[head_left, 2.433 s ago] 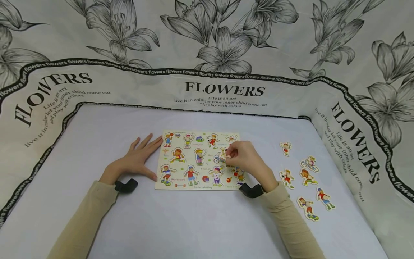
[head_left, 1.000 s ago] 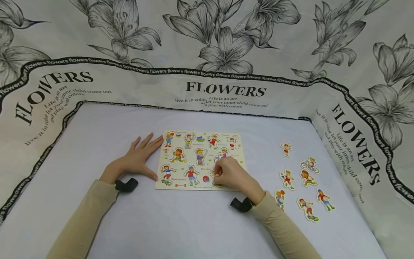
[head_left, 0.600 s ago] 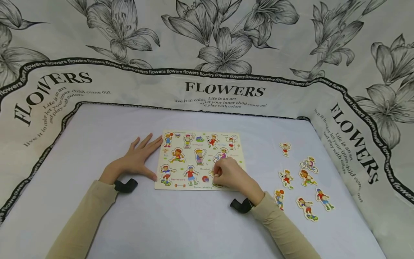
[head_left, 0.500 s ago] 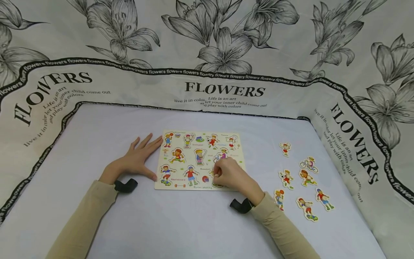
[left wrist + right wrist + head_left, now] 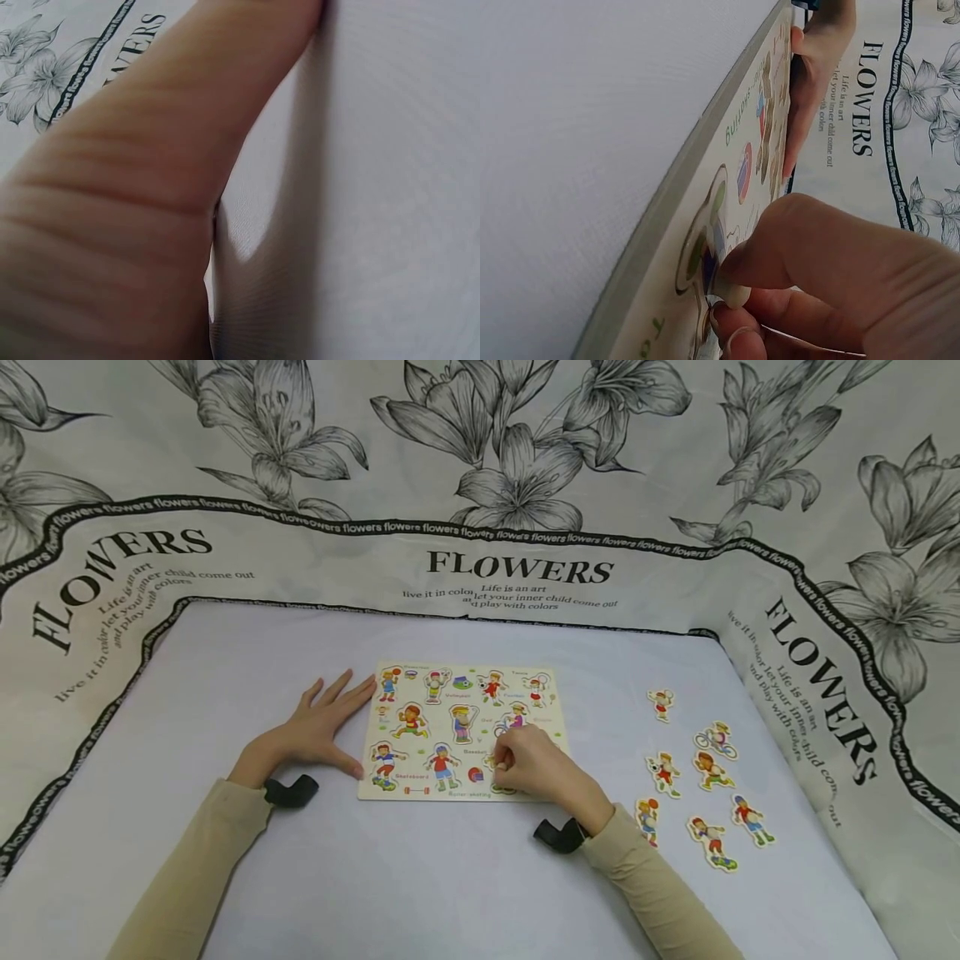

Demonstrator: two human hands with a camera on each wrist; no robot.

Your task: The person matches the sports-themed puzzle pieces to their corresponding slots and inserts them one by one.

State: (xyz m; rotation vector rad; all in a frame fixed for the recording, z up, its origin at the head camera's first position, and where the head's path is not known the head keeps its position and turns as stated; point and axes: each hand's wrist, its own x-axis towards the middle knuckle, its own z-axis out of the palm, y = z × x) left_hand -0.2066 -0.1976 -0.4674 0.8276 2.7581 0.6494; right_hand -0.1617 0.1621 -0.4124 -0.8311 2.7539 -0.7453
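A cream puzzle board [image 5: 420, 689] with printed sports children lies on the white cloth. My left hand [image 5: 318, 727] spreads its fingers at the board's left side, index fingertip and thumb tip right at the edge. Over the bottom row, my right hand [image 5: 536, 764] pinches the pale wooden knob [image 5: 736, 295] of a puzzle piece between thumb and fingers. This piece is mostly hidden under the hand and sits at the baseball figure's spot [image 5: 705, 251]. In the left wrist view, the left hand [image 5: 142, 165] fills much of the frame beside the cloth.
Several loose knobbed puzzle pieces lie right of the board, among them a cyclist [image 5: 716, 741], a runner [image 5: 712, 772], a skateboarder [image 5: 712, 843] and a basketball player [image 5: 648, 822] beside the right sleeve. Behind, a flower-printed cloth [image 5: 517, 568] rises like a wall.
From near the cyclist picture, my right hand has moved down and left to the bottom row, then stayed there. The basketball piece has come into view beside the sleeve. The left hand stays put.
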